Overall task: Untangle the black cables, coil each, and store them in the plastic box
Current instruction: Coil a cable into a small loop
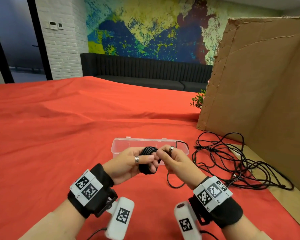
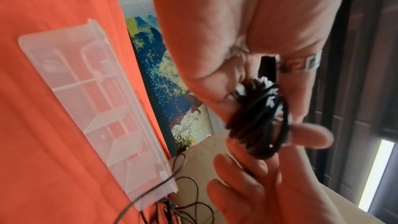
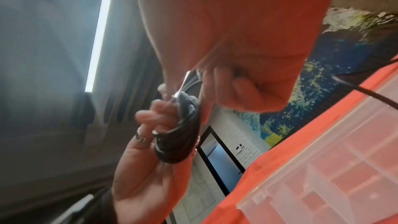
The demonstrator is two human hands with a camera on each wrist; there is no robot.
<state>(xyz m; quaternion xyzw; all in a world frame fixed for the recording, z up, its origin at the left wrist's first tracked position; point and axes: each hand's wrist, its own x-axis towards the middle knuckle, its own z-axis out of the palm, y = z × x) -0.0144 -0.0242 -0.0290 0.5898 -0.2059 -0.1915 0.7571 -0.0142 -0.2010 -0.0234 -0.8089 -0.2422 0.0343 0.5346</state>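
Gripping coiled cable (image 1: pixel 148 159), left hand (image 1: pixel 128 163) fingers curled; right hand (image 1: pixel 176 162) pinching strand; no legible writing.

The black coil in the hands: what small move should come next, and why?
Probably the right hand should wind the loose tail once more around the coil that the left hand holds. That tail hangs down to the red cloth, and the plastic box looks empty.

- The head view looked forward and down on both hands above the surface (image 1: pixel 59 135).
- Each wrist view sat close under its palm, facing along the fingers.
- All three shared the plastic box (image 1: pixel 118 146) and cable coil (image 1: pixel 148 150).
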